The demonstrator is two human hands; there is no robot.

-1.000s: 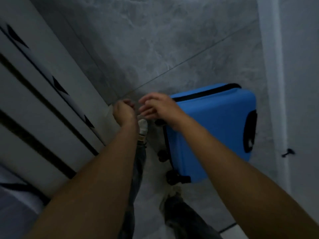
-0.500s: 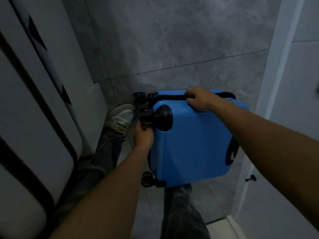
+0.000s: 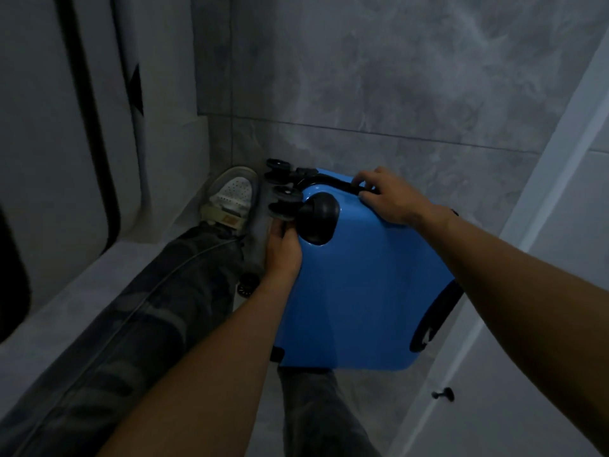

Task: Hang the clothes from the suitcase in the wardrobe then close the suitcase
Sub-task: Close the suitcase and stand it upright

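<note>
The blue suitcase (image 3: 359,285) is closed and lies on its side, lifted or tipped a little above the grey floor (image 3: 395,94), between the person's legs and the white wardrobe door (image 3: 510,374) on the right. Its black wheels (image 3: 285,201) point away from the person, close to the white shoe (image 3: 230,196).

The left hand (image 3: 283,255) is closed around the edge of the case, just under the nearest wheel housing. The right hand (image 3: 389,199) lies over the far top edge, with the fingers curled on the black zipper band (image 3: 333,183); whether it pinches a zipper pull I cannot tell, it is too small and dark.

The step, as I judge it, is to lay the case flat so that it can be opened. To do this well, the person should lower it slowly with both hands and keep the left fingers away from the wheels, which can turn and pinch. The zipper side must stay reachable, and there must be enough free floor for the lid to swing open without hitting the foot or the wardrobe door. The shell looks smooth and may slip.
</note>
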